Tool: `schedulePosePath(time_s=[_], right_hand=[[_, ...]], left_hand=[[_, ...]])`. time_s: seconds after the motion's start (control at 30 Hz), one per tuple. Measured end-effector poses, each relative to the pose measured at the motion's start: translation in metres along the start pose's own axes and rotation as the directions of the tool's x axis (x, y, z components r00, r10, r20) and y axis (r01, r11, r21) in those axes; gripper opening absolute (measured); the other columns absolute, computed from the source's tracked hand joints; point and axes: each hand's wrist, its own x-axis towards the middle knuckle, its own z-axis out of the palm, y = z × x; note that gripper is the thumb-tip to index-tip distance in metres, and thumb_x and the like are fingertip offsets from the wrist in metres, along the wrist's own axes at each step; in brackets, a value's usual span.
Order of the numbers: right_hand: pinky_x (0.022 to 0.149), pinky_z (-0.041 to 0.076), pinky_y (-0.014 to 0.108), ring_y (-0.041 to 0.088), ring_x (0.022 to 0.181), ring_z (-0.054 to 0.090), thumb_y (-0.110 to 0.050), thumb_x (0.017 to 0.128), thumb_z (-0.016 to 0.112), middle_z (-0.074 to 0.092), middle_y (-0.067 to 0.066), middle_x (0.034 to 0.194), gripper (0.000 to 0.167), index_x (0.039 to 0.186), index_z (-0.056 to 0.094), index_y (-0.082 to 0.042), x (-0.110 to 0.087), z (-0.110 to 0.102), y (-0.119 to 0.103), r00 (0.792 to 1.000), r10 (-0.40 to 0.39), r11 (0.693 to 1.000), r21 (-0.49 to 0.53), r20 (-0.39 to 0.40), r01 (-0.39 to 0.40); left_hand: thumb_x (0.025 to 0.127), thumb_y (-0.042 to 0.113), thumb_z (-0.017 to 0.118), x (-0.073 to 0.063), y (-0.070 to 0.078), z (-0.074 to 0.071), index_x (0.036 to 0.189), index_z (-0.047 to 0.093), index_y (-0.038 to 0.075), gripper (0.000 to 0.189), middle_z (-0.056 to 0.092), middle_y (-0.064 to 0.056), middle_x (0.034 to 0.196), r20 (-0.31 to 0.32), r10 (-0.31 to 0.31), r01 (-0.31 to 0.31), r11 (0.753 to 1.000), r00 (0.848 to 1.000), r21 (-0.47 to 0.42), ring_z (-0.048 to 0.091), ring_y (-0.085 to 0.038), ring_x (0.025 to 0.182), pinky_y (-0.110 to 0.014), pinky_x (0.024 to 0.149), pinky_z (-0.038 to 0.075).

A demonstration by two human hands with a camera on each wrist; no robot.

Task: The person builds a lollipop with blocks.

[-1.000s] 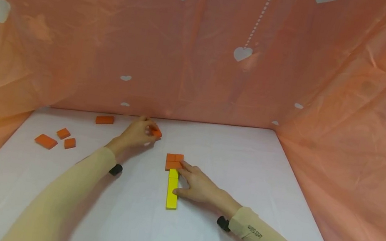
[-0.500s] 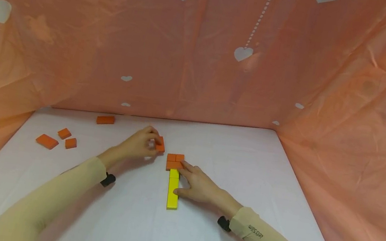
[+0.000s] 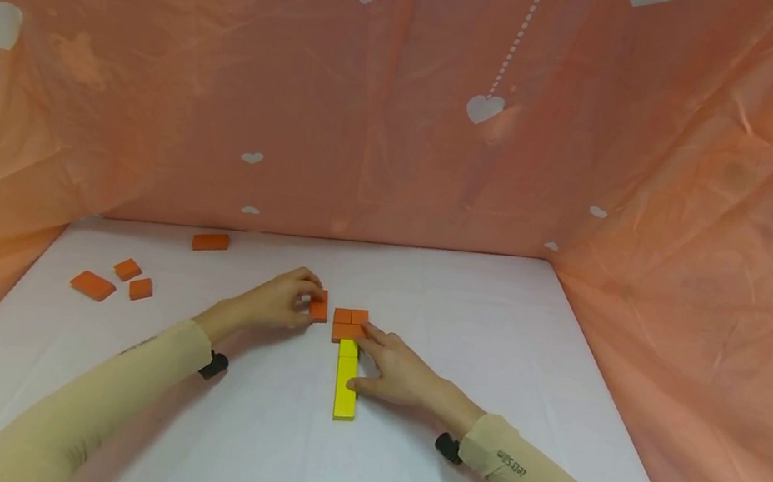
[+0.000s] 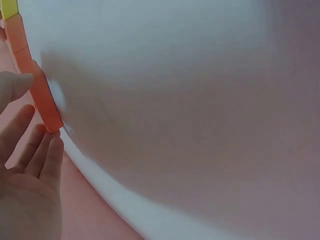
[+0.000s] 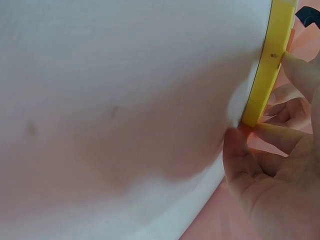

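My left hand holds an orange rectangular block between thumb and fingers, just left of a group of joined orange blocks. In the left wrist view the thumb lies on the face of this block, with fingertips at its end. Below the orange group, a short yellow block and a long yellow block form a straight stem. My right hand rests against the right side of this arrangement. Its thumb touches the long yellow block, and its other fingertips touch the orange group and the stem's top.
Farther left on the white table lie an orange block and two small orange blocks, one of them nearer the middle. Another orange block lies by the back edge. An orange curtain with hearts surrounds the table.
My left hand has brought its orange block from near the back edge toward me and slightly right, beside the orange group. The right hand stays in place.
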Motion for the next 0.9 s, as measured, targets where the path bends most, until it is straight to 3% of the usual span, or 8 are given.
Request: schedulePosePath(time_s=[0.13,0.47,0.9], right_hand=[[0.12,0.037,0.048,0.035,0.152,0.035,-0.042,0.097,0.074,0.027,0.014,0.17,0.076,0.158,0.044,-0.008,0.0002,0.0004,0.0003,1.0,-0.006,1.0,-0.005,-0.004,0.006],[0.119,0.039,0.049,0.036,0.15,0.037,-0.041,0.097,0.074,0.026,0.014,0.17,0.077,0.16,0.042,-0.01,0.0009,0.0008,0.0021,1.0,-0.012,1.0,0.006,-0.004,0.012],[0.109,0.049,0.045,0.03,0.132,0.049,-0.039,0.096,0.075,0.026,0.012,0.17,0.075,0.159,0.044,-0.013,0.0017,0.0019,0.0037,1.0,-0.015,1.0,0.013,-0.016,0.016]], left_hand=[[0.093,0.013,0.078,0.0015,-0.0013,0.0011,0.134,0.067,0.0,0.044,0.054,-0.018,0.144,0.011,0.015,-0.015,1.0,1.0,-0.008,0.051,-0.039,0.136,-0.056,0.115,0.041],[0.092,0.012,0.079,0.0049,-0.0037,0.0057,0.13,0.069,0.002,0.04,0.058,-0.015,0.141,0.012,0.048,-0.048,0.998,0.999,-0.047,0.053,-0.037,0.134,-0.055,0.116,0.041],[0.093,0.011,0.077,0.0072,-0.0031,0.0087,0.132,0.069,0.004,0.04,0.057,-0.014,0.143,0.019,0.051,-0.049,0.997,0.999,-0.056,0.052,-0.036,0.136,-0.055,0.116,0.041]])
